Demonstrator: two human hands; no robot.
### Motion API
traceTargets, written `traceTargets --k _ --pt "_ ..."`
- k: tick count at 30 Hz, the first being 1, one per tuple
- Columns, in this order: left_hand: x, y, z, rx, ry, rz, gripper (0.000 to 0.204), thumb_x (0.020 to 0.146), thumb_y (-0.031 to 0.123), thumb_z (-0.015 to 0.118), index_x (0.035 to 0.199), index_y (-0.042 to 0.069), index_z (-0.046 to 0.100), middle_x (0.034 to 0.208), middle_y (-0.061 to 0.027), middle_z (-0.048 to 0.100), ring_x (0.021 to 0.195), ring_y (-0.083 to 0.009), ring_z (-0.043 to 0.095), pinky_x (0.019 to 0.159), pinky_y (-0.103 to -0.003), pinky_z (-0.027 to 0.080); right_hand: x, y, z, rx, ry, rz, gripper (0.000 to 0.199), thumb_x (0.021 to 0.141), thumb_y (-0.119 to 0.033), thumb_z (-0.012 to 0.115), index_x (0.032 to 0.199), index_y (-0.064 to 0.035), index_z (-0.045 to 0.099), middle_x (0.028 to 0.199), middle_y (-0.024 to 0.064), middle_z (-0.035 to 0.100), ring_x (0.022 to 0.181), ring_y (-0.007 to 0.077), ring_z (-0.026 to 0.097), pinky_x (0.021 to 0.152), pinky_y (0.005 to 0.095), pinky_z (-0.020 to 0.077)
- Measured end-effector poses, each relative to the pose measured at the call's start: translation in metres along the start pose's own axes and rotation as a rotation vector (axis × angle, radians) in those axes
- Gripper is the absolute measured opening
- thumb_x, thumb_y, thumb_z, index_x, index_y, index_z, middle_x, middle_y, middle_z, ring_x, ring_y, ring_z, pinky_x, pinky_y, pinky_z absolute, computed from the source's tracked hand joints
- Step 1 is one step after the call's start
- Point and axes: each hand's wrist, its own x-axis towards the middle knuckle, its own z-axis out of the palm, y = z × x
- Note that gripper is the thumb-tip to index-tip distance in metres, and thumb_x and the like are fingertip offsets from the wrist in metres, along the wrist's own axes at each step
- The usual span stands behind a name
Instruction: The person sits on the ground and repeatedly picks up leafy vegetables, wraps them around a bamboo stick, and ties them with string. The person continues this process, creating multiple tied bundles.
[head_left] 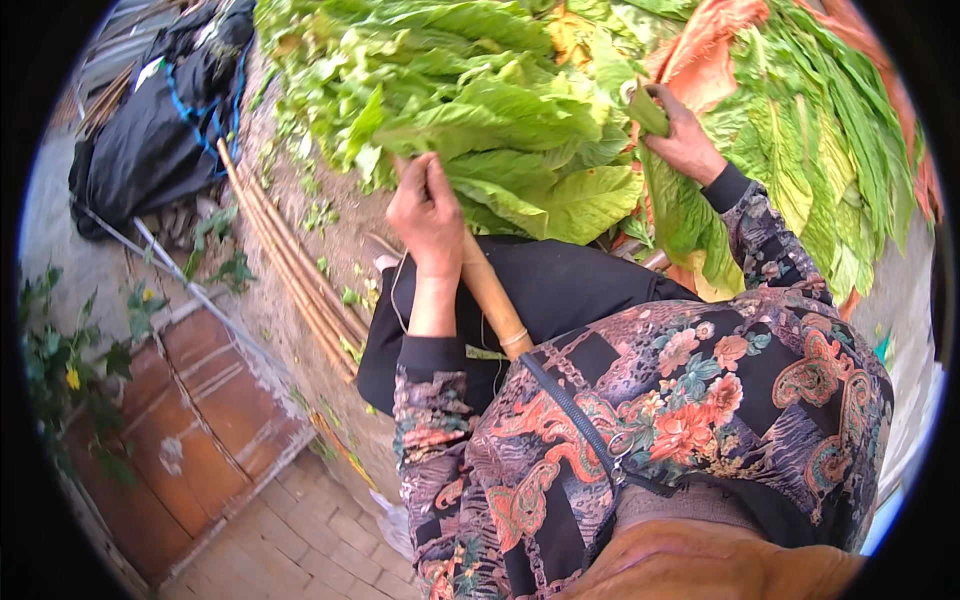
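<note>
My right hand [685, 137] grips a large green leaf [690, 205] near its stalk, and the blade hangs down past my knee. My left hand [428, 213] is closed with thumb and fingers pressed together; what sits inside them is hidden. A thin string [397, 295] hangs beside that wrist. A bamboo pole [492, 292] slants up from my waist and passes behind my left hand. Just beyond both hands lies a broad heap of green leaves [500, 120], some of them yellowing.
More long leaves [800, 150] lie at the right on orange cloth [700, 55]. Several thin poles [285, 260] rest on the ground to my left. Farther left are a black tarp [145, 150] with blue rope, a rusty brown panel [190, 430] and a leafy plant [70, 350].
</note>
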Motion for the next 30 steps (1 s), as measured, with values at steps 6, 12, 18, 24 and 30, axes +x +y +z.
traceTargets --k 6,12,18,24,30 --pt "0.000 -0.007 -0.028 -0.151 -0.113 -0.206 0.018 0.089 0.008 0.058 0.101 -0.002 0.065 0.070 -0.0080 0.065 0.060 -0.0092 0.057 0.057 -0.024 0.046 0.032 -0.084 0.047 -0.024 -0.584 -0.323 0.061 0.081 -0.042 0.059 0.127 -0.0051 0.041 0.101 0.0255 0.061 0.095 0.0402 0.059 0.084 0.0439 0.0460" --pt "-0.003 -0.020 -0.086 -0.427 -0.200 -0.449 0.016 0.089 0.009 0.060 0.099 -0.002 0.066 0.072 0.0000 0.062 0.054 -0.0042 0.048 0.049 -0.020 0.038 0.065 -0.046 0.082 -0.009 -0.849 -0.469 0.051 0.084 -0.030 0.056 0.125 0.0011 0.048 0.112 0.0255 0.058 0.106 0.0370 0.055 0.089 0.0402 0.0433" --pt "-0.006 -0.008 -0.060 -0.280 -0.465 -0.671 0.037 0.089 0.027 0.062 0.106 -0.006 0.061 0.075 -0.0047 0.063 0.050 -0.0047 0.045 0.042 -0.022 0.036 0.091 -0.057 0.128 -0.014 -0.766 -0.441 0.049 0.084 -0.027 0.060 0.123 0.0020 0.053 0.117 0.0244 0.057 0.108 0.0334 0.056 0.093 0.0368 0.0426" --pt "-0.025 0.009 -0.032 -0.850 -0.380 -1.015 0.041 0.087 0.035 0.063 0.097 -0.004 0.054 0.074 -0.0094 0.061 0.056 -0.0145 0.058 0.051 -0.025 0.046 0.096 -0.080 0.173 0.017 -0.540 -0.266 0.044 0.085 -0.032 0.059 0.120 -0.0049 0.057 0.112 0.0185 0.062 0.101 0.0321 0.060 0.088 0.0374 0.0455" --pt "-0.037 0.024 -0.053 -0.323 -0.537 -0.869 0.045 0.087 0.037 0.061 0.099 -0.006 0.055 0.081 -0.0186 0.065 0.072 -0.0266 0.065 0.067 -0.036 0.051 0.108 -0.077 0.193 0.161 -0.605 -0.218 0.046 0.084 -0.032 0.062 0.121 -0.0052 0.057 0.112 0.0212 0.062 0.102 0.0274 0.060 0.090 0.0349 0.0447"
